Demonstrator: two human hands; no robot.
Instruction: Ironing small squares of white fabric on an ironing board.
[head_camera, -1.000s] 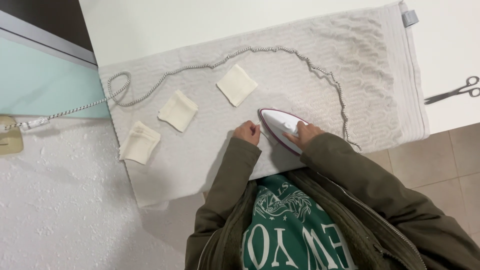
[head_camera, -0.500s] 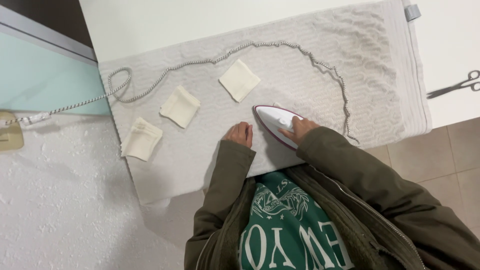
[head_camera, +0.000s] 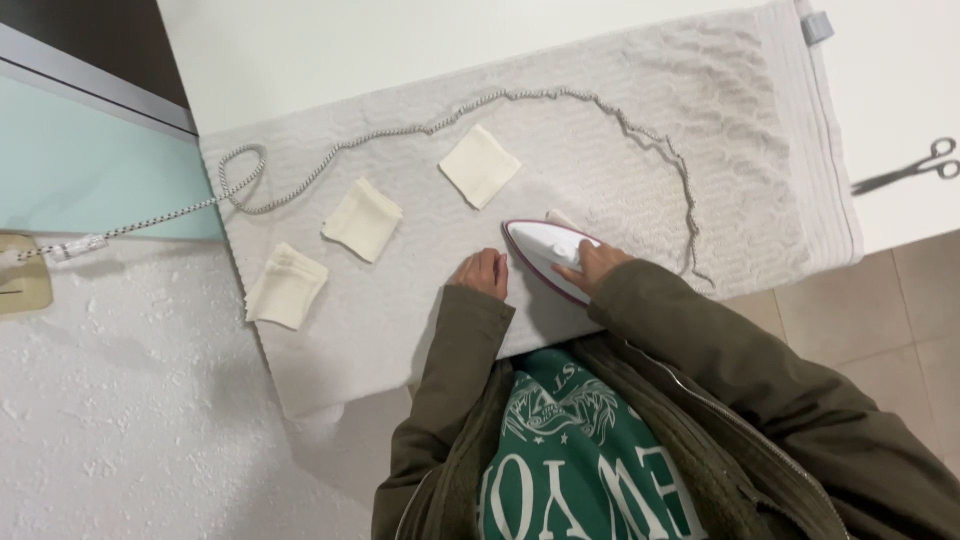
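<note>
The white counter (head_camera: 400, 50) spans the far part of the scene. A grey textured towel (head_camera: 620, 110) covers most of it and hangs over the near edge at the left.

On the towel stands a white iron (head_camera: 545, 255) with a purple rim, near the near edge, tip pointing left. A small corner of cream cloth shows just beyond its far side. The iron's braided cord (head_camera: 400, 130) loops across the far side of the towel — then runs off to the left.

The right hand (head_camera: 595, 268) is clamped on the iron from above, fingers wrapped over its rear part (the handle itself is hidden under the hand). The left hand (head_camera: 482, 272) rests on the towel just left of the iron's tip, fingers together and curled, holding nothing.

Three cream fabric squares lie apart on the towel: one (head_camera: 480, 165) far of the iron, one (head_camera: 362, 220) further left, one (head_camera: 286, 286) nearest the left edge.

Scissors (head_camera: 905, 168) lie on the bare counter at the right — well apart from the hands.
</note>
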